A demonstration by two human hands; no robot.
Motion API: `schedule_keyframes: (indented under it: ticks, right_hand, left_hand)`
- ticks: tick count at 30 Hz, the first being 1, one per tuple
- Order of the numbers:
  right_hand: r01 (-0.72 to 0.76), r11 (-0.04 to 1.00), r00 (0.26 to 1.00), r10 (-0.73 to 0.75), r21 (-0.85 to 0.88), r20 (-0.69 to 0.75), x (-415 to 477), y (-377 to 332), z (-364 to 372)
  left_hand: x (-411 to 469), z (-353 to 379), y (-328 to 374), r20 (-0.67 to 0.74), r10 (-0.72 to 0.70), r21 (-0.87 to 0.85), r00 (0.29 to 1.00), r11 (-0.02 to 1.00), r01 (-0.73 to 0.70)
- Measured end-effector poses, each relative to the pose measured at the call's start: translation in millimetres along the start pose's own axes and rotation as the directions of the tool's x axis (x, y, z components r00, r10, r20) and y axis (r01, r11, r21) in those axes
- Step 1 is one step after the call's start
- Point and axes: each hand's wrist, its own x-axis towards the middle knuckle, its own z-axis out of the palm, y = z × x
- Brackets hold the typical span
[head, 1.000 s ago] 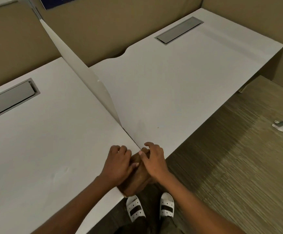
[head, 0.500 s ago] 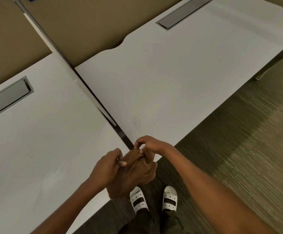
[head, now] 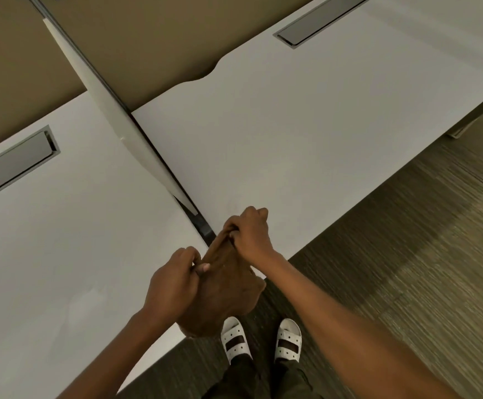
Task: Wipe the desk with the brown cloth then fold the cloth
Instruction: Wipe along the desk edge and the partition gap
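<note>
**Cloth held up at the near table edge**

We pinch the soft brown cloth (head: 226, 292) in both hands: left hand (head: 174, 283) and right hand (head: 249, 234) each with a narrow grip on its top edge. It hangs over the white table's (head: 306, 133) near edge, by the white divider panel (head: 125, 122). Half a second ago our hands were closer together; now the cloth is spread wider.

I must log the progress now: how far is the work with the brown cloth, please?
Wiping cannot be confirmed from the bare white desk. In hand: the left hand and right hand each pinch an upper edge of the brown cloth, which hangs off the desk's front edge, above the white sandals. Left: it looks bunched, not neatly folded, so the folding is not finished.
</note>
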Motion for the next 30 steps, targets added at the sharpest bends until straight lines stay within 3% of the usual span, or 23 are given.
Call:
schedule_keyframes:
  ticks: [6, 11, 16, 19, 24, 27, 30]
  right_hand:
    - [-0.099, 0.971, 0.992, 0.112, 0.218, -0.05, 20.2, -23.8, 31.2]
    - [-0.102, 0.929, 0.993, 0.113, 0.355, -0.011, 37.2, -38.3, 54.8]
    - [-0.154, 0.855, 0.987, 0.16, 0.496, 0.032, 49.5, -48.8, 68.3]
    - [-0.24, 0.78, 0.971, 0.196, 0.578, 0.139, 51.7, -52.1, 67.8]
    - [-0.251, 0.83, 0.942, 0.09, 0.498, 0.324, 49.0, -57.8, 67.3]
    - [-0.146, 0.916, 0.912, -0.022, 0.373, 0.41, 48.3, -57.7, 68.8]
    - [-0.073, 0.953, 0.913, -0.055, 0.294, 0.405, 45.8, -56.3, 70.5]
  left_hand:
    - [32.5, -2.0, -29.6, -0.131, -0.148, 0.034, 0.98, 0.988, 0.153]
    - [42.9, 1.8, -57.2, -0.173, -0.213, 0.059, 0.962, 0.972, 0.226]
    - [44.8, 6.6, -74.1, -0.24, -0.18, 0.114, 0.954, 0.971, 0.212]
    - [41.2, 9.6, -80.8, -0.263, -0.109, 0.205, 0.959, 0.965, 0.166]
    - [33.0, 8.6, -94.5, -0.246, 0.045, 0.406, 0.968, 0.912, 0.061]
    - [33.0, 8.1, -101.3, -0.243, -0.029, 0.379, 0.97, 0.917, 0.123]
    - [34.9, 11.3, -108.9, -0.18, -0.018, 0.297, 0.984, 0.952, 0.072]
